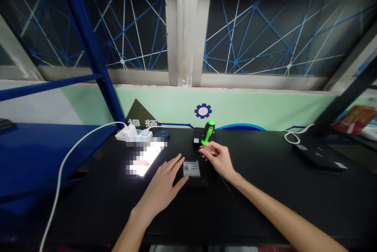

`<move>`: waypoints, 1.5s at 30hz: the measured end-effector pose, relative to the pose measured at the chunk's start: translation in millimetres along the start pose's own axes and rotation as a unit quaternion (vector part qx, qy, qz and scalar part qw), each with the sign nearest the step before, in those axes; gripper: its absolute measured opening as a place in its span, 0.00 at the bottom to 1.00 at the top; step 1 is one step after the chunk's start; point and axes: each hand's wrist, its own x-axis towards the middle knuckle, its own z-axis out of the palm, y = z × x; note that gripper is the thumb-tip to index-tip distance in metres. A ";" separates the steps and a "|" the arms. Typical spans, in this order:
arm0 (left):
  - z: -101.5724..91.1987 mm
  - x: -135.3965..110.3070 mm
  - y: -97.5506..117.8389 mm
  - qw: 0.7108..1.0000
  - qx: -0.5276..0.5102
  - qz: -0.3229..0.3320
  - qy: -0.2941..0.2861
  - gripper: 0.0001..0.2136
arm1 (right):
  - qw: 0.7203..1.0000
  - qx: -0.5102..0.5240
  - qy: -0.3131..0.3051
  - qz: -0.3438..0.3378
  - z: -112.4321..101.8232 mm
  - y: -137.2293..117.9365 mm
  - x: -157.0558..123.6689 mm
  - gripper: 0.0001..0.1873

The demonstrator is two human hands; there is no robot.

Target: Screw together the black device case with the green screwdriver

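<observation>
A small black flat device (198, 182) with a white printed label (191, 168) lies on the black table. On its left side rests my left hand (165, 181), fingers stretched out and thumb apart, touching the device near the label. My right hand (218, 159) is closed in a pinch around the lower part of a green and black screwdriver (208, 133). The screwdriver stands nearly upright, its handle above my fingers, with the thin shaft pointing down toward the device's far right corner. Whether the tip touches the device I cannot tell.
Behind the screwdriver sits another black box (198, 137). To the left are a lit phone (149, 159), a white power strip (119, 135) with plugs and a white cable (60, 177). A black flat device (319, 155) and a white cable loop (292, 138) lie at the right.
</observation>
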 end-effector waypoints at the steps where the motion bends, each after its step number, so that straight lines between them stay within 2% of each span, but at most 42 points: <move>1: 0.1 0.0 -0.1 1.000 0.000 0.000 0.001 0.27 | 1.000 -0.003 0.006 -0.004 0.7 0.8 -0.1 0.16; 9: 2.5 -0.7 -2.8 1.000 -0.003 0.016 0.015 0.27 | 0.996 -0.027 -0.081 -0.006 -3.0 -5.1 -2.2 0.16; 16: 3.1 -1.3 -4.0 1.000 -0.003 0.003 0.009 0.27 | 0.997 -0.069 -0.023 -0.039 -0.6 -0.1 -3.0 0.11; 26: 1.7 -1.4 -3.1 1.000 -0.002 -0.003 0.000 0.28 | 0.991 -0.088 -0.072 -0.065 -6.3 -13.7 -4.3 0.12; 45: 3.2 -2.2 -5.2 1.000 0.005 0.013 0.023 0.27 | 0.996 -0.076 -0.010 -0.047 3.7 -10.0 -4.1 0.12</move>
